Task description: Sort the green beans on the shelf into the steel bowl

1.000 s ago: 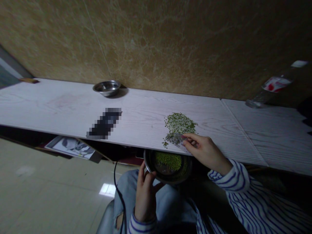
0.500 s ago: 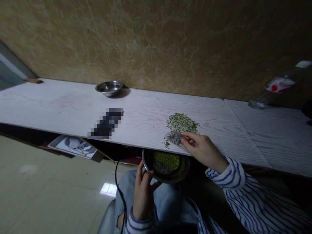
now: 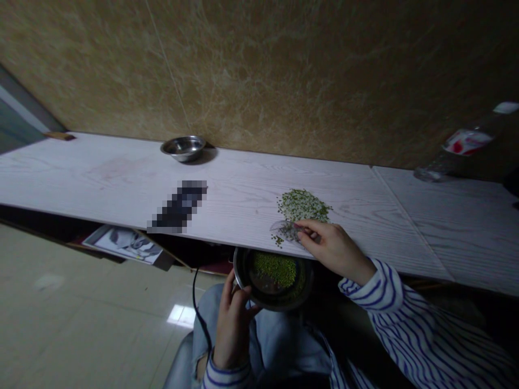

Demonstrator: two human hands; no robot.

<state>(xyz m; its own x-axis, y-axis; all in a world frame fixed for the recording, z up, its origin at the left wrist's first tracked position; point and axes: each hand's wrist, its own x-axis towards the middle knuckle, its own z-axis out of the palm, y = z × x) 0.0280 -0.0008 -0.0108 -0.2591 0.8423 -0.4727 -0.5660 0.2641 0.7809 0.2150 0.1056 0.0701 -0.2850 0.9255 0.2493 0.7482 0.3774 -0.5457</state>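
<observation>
So the fingers of the right hand are pinching a clear plastic piece between thumb and index, low over the front edge of the white wood-grain surface, though I can't tell if it's actually touching down. A few loose green beans are right by the plastic, and just behind it there's a spread-out heap of green beans and white grains mixed together. The left hand has its fingers closed on the near-left rim of a big metal bowl, thumb up by the rim, with more green beans inside. That bowl sits lower than the surface, by its front edge, above legs in ripped jeans. Further out, there's a dark pixelated thing lying left of the heap, can't make out what, and a small steel bowl back near the marbled wall. Clear plastic bottle with a red and white label stands way off to the right.
</observation>
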